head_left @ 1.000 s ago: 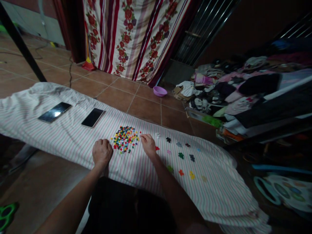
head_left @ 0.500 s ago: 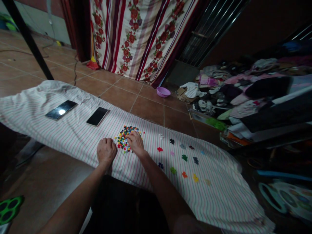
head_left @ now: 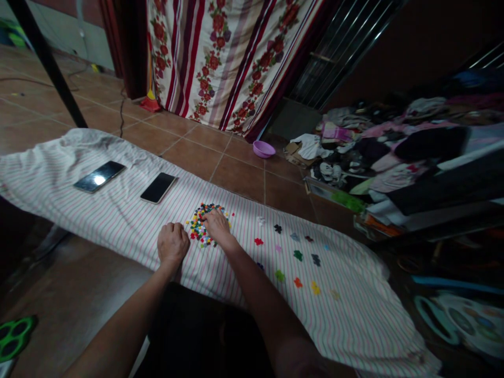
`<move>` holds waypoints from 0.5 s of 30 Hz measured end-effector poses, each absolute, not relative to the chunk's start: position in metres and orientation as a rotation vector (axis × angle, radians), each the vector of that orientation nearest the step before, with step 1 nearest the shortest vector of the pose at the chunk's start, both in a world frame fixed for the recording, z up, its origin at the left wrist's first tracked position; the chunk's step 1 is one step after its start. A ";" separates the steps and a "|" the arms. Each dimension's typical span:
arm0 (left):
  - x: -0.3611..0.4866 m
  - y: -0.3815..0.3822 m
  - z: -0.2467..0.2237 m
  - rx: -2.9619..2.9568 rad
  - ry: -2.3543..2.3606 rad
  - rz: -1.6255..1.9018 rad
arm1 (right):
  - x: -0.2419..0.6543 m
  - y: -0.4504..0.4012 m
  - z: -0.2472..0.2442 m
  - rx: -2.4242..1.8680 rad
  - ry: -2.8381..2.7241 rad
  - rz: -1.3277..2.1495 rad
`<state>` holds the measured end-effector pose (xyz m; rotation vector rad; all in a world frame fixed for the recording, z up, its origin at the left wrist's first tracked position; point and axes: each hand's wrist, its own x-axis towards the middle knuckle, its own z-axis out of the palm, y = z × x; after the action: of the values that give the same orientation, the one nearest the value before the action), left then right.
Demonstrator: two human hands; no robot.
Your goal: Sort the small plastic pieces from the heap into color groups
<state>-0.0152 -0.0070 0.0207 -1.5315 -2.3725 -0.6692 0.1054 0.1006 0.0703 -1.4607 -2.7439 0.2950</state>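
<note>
My right hand (head_left: 217, 228) rests on the right side of a pile of tiny multicoloured pieces (head_left: 199, 224), with its fingertips among them. Whether it holds any piece is hidden. My left hand (head_left: 173, 244) lies curled into a fist on the striped cloth (head_left: 118, 210), just left of the pile and touching nothing else I can see. To the right, small single-colour groups of pieces are spread in loose rows, such as a red group (head_left: 258, 241) and a dark group (head_left: 277, 228). Two smartphones (head_left: 100, 176) (head_left: 158, 187) lie further left.
The cloth lies over a long surface, with brown floor tiles (head_left: 236, 173) beyond it. A purple bowl (head_left: 264, 149) sits on the floor near a floral curtain (head_left: 224, 63). A heap of clothes (head_left: 378, 152) fills the right side, and a black pole (head_left: 47, 58) stands at the upper left.
My right hand has moved left from the pile's right edge onto the pile. My left hand stays in nearly the same place, and the view has shifted slightly.
</note>
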 end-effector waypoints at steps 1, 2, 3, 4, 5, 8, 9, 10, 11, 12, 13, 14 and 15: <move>-0.015 -0.007 0.021 -1.533 -2.378 -0.670 | 0.104 0.102 0.070 -1.466 -2.732 0.303; -0.015 -0.007 0.021 -1.534 -2.384 -0.672 | 0.103 0.103 0.069 -1.468 -2.714 0.316; -0.015 -0.007 0.021 -1.537 -2.390 -0.675 | 0.103 0.104 0.067 -1.467 -2.693 0.329; -0.015 -0.007 0.022 -1.540 -2.397 -0.678 | 0.103 0.105 0.065 -1.460 -2.667 0.336; -0.015 -0.007 0.022 -1.545 -2.405 -0.680 | 0.103 0.105 0.063 -1.442 -2.640 0.340; -0.015 -0.007 0.023 -1.553 -2.429 -0.683 | 0.106 0.105 0.055 -1.359 -2.546 0.354; -0.015 -0.007 0.023 -1.555 -2.435 -0.684 | 0.108 0.105 0.052 -1.336 -2.505 0.366; -0.015 -0.007 0.023 -1.556 -2.439 -0.683 | 0.110 0.104 0.050 -1.321 -2.461 0.383; -0.015 -0.007 0.024 -1.556 -2.441 -0.681 | 0.113 0.104 0.048 -1.316 -2.414 0.405; -0.015 -0.007 0.024 -1.557 -2.444 -0.678 | 0.116 0.103 0.046 -1.316 -2.367 0.430; -0.015 -0.007 0.025 -1.555 -2.447 -0.673 | 0.119 0.103 0.044 -1.314 -2.321 0.464; -0.014 -0.007 0.025 -1.555 -2.451 -0.668 | 0.122 0.103 0.043 -1.312 -2.277 0.503; -0.014 -0.007 0.025 -1.554 -2.456 -0.663 | 0.126 0.102 0.041 -1.310 -2.233 0.543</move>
<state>-0.0142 -0.0070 0.0255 -1.5537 -2.4560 -0.6633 0.1257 0.1021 0.0412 -1.3098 -2.2332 0.5427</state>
